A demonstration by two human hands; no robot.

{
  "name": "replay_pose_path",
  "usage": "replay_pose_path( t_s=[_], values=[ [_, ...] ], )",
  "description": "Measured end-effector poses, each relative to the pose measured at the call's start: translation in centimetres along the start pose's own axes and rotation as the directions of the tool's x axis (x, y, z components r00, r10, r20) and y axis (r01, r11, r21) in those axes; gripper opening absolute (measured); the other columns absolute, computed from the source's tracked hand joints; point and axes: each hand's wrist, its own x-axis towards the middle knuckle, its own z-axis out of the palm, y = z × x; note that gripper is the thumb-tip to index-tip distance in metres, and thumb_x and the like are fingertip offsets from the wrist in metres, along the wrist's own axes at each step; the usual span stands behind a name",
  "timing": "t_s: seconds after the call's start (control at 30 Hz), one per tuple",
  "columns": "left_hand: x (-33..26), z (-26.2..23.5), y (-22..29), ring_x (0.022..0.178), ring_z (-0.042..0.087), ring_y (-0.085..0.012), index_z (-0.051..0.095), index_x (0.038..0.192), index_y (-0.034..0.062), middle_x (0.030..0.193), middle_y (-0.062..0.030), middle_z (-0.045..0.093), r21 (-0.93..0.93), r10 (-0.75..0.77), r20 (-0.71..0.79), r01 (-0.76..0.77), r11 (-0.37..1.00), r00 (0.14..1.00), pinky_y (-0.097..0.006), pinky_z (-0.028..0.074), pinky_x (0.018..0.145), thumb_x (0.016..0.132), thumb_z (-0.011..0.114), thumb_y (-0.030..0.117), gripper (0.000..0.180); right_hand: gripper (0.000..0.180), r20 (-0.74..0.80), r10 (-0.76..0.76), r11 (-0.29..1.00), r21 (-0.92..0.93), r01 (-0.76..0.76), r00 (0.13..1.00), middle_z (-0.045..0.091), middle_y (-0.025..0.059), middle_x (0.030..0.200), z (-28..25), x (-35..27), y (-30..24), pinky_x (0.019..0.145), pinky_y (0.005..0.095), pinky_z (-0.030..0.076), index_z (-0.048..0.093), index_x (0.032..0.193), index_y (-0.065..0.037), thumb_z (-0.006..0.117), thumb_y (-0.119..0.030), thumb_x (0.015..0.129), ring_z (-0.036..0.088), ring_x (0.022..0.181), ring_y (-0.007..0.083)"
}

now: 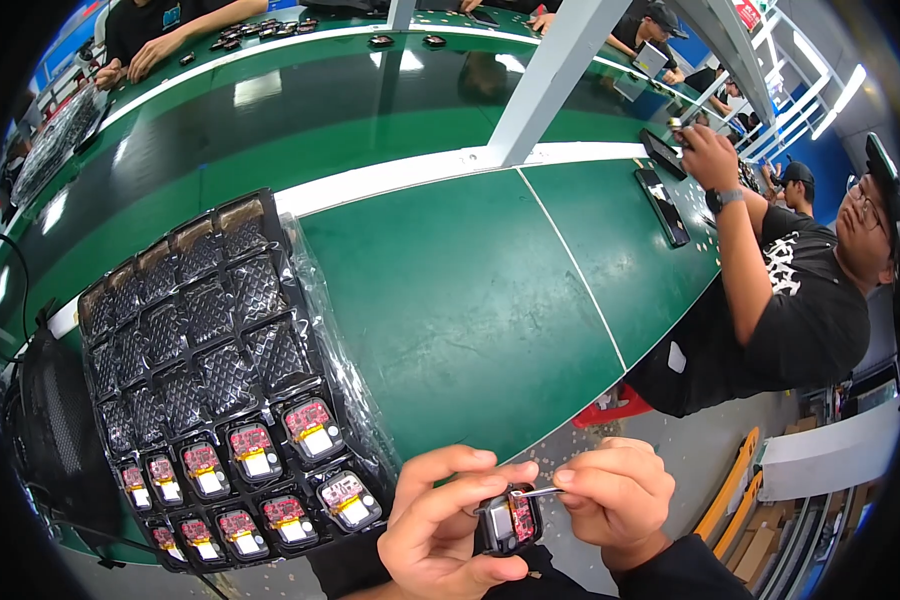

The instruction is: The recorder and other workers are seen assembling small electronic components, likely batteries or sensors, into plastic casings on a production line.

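My left hand (pixel 435 525) grips an open black smartwatch case (pixel 508 524) by its edges, fingers above and thumb below. A red circuit board and a silvery block show inside the case. In my right hand (pixel 622 498), thin metal tweezers (pixel 540 491) are pinched, their tip at the case's upper edge; whether they grip a part there is too small to tell. Left of my hands lies a black plastic tray (pixel 205 312) with pockets. Several similar watch cases (pixel 251 451) with red boards and pale batteries sit in its nearer rows; the farther pockets hold none.
The green table (pixel 440 300) borders a green conveyor belt (pixel 370 110) behind a white rail. A grey post (pixel 553 85) rises from the rail. A black mesh bag (pixel 65 430) lies left of the tray. At right sits a co-worker (pixel 790 310) beside black trays (pixel 662 207).
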Motion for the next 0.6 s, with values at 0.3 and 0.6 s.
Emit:
replay_pose_path(
  t_s=[0.3,0.6],
  values=[
    [0.2,-0.1,0.7,0.116,0.067,-0.0347,0.058,0.128,-0.0121,0.139,-0.0209,0.045,0.102,-0.023,0.057,0.017,0.995,0.998,-0.041,0.058,0.099,0.085,0.084,0.040,0.072,0.027,0.034,0.059,0.996,0.064,-0.061,0.998,0.071,0.0058,0.083,0.2,0.0,0.0,0.050,0.0280,0.047,0.076,0.095,-0.005,0.087,-0.004,0.070,0.059,0.053,0.0173],
    [0.4,1.0,3.4,0.120,0.066,-0.0376,0.055,0.133,-0.0144,0.150,-0.0231,0.043,-0.016,-0.186,-0.068,0.185,0.983,0.980,-0.043,0.056,0.102,0.087,0.083,0.036,0.074,0.031,0.021,-0.081,0.990,-0.114,0.083,0.997,0.071,0.0044,0.084,0.7,-0.4,-0.2,0.047,0.0264,0.039,0.076,0.098,-0.004,0.081,0.000,0.067,0.056,0.052,0.0131]
  ],
)
